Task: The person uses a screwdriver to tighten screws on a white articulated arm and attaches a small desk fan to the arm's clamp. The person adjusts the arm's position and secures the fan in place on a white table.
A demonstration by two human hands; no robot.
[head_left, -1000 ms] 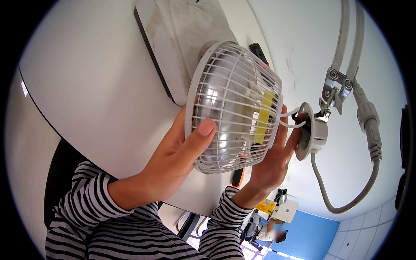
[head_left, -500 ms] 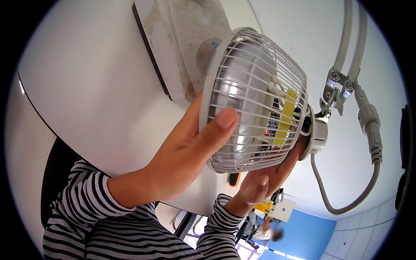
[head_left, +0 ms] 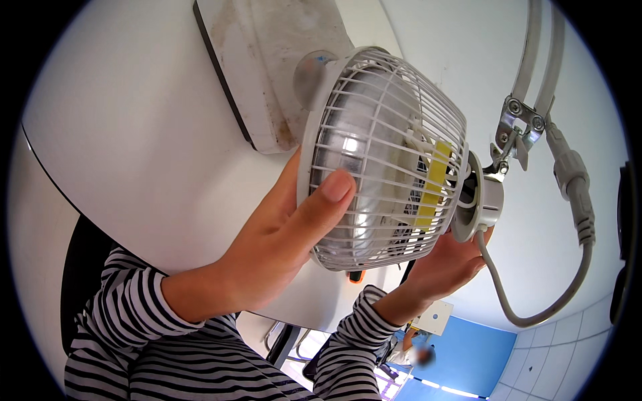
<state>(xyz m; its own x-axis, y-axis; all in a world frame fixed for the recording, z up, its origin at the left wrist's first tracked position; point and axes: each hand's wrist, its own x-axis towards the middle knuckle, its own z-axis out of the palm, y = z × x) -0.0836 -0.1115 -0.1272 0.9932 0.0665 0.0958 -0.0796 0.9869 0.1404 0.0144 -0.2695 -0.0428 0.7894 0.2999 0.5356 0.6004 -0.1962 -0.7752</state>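
Note:
A round white wire cage (head_left: 394, 167) with a silvery metal drum (head_left: 354, 140) inside hangs tilted in front of me. My left hand (head_left: 267, 260) grips its front rim, thumb across the wires and the other fingers hidden behind. Through the bars show a yellow strip (head_left: 435, 180) and dark parts. Behind the cage, a round grey-white end cap (head_left: 491, 200) with a disc-shaped flange joins it to a metal bracket (head_left: 521, 127). From below, my right hand (head_left: 441, 267) cups this end cap, its fingers partly hidden by the cap and cable.
A stained, pale heavy base (head_left: 267, 73) stands on the white table (head_left: 134, 134). Two parallel arm tubes (head_left: 538, 60) reach the bracket. A grey cable (head_left: 568, 281) loops from the cap to a connector (head_left: 572, 170). Further off, another person (head_left: 408, 351) sits near a blue wall.
My right hand has shifted right, from the gap behind the cage to under the end cap. The cage has moved slightly left, with my left hand still on its rim.

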